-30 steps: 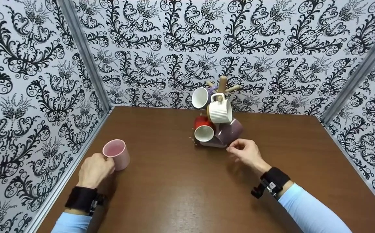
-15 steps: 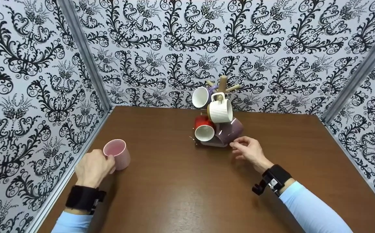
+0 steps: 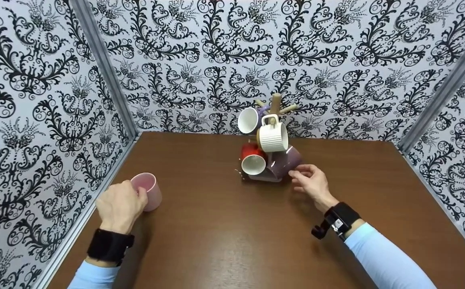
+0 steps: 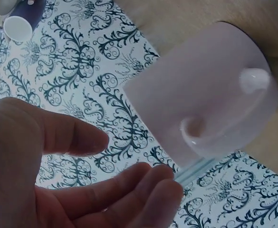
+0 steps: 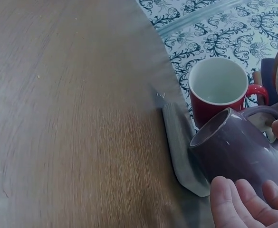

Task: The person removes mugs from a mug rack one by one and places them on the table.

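softly pink mug [image 3: 153, 196], glossy purple mug [image 3: 288, 160], left hand [image 3: 121, 204], right hand [image 3: 313, 184], both loosely spread

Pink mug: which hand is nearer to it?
Left. The left hand is just beside the pink mug; the right hand is far from it, beside the tilted purple mug.

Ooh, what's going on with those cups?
Someone has both hands close to mugs. The left hand is beside the pink mug on the table but isn't holding it. The right hand is by the tilted purple mug, low on the wooden rack; any touch is hard to tell. The red mug and white mug are on the rack too.
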A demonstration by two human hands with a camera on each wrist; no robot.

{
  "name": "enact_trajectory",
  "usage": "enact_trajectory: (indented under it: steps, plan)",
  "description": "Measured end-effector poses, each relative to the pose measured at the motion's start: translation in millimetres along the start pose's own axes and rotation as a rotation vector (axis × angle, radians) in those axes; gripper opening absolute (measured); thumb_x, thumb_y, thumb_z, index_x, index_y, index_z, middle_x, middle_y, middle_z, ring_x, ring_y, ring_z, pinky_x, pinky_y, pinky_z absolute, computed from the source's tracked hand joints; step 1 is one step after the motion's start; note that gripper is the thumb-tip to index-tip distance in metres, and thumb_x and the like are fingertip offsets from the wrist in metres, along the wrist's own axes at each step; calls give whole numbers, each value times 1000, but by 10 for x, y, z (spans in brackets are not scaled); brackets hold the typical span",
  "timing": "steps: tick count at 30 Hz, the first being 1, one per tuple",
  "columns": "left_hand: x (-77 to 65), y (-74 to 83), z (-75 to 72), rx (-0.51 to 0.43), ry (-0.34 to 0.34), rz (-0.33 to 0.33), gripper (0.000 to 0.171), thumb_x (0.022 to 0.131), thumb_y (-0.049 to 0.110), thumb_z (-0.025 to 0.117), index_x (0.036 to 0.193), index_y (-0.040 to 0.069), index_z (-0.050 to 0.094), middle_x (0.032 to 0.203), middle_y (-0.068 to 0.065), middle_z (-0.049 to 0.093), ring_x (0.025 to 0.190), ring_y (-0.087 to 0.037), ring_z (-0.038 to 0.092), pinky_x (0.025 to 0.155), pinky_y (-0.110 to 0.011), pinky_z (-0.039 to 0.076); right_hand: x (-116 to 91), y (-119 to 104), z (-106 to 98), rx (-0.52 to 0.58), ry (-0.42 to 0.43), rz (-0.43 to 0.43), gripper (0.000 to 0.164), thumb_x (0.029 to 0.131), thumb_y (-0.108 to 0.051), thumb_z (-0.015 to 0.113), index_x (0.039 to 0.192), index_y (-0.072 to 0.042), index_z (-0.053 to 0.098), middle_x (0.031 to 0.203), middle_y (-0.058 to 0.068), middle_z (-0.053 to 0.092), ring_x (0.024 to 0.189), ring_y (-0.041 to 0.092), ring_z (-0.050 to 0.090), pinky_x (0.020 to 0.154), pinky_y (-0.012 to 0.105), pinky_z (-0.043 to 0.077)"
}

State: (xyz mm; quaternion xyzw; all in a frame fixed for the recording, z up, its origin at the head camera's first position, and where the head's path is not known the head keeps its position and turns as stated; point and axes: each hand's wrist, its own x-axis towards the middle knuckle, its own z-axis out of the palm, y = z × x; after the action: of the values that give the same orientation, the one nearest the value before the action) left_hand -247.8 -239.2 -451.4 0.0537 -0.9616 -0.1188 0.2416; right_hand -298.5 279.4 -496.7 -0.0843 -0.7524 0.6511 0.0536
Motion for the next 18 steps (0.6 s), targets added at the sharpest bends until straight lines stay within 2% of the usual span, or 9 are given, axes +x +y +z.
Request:
enact_trajectory:
  steps: [4, 7, 12, 15, 18]
  plan:
    - [-4, 46, 48, -19, 46, 61, 37, 91, 28, 67, 70, -2, 63, 68, -30, 65, 53, -50, 61, 42, -60, 42, 20, 13, -1, 46, 8, 37, 62, 94, -23, 82, 140, 4, 51, 122, 17, 68, 88, 15, 74, 90, 49, 62]
    - [-14, 84, 110, -54, 93, 111, 33, 89, 25, 68, 65, 4, 58, 67, -30, 65, 52, -52, 60, 43, -63, 43, 43, 29, -1, 94, 7, 62, 67, 95, -23, 81, 144, 5, 47, 122, 15, 66, 87, 14, 74, 89, 44, 62]
    - [-26, 149, 221, -108, 188, 221, 34, 85, 18, 69, 59, 15, 48, 60, -22, 62, 49, -50, 59, 40, -62, 41, 85, 60, 13, 144, 21, 96, 71, 95, -24, 81, 148, 6, 44, 122, 12, 64, 89, 13, 73, 91, 41, 62]
    - [-26, 191, 271, -111, 194, 276, 30, 84, 16, 71, 63, 15, 50, 60, -17, 60, 51, -50, 60, 40, -62, 42, 110, 75, 22, 165, 31, 125, 74, 95, -26, 81, 150, 5, 43, 130, 16, 62, 98, 18, 73, 96, 44, 60]
    - [-26, 238, 312, -88, 166, 318, 27, 84, 17, 73, 67, 11, 54, 61, -16, 59, 53, -49, 61, 42, -62, 45, 139, 90, 34, 198, 22, 145, 80, 95, -28, 80, 155, 5, 38, 142, 23, 56, 117, 31, 69, 104, 47, 55]
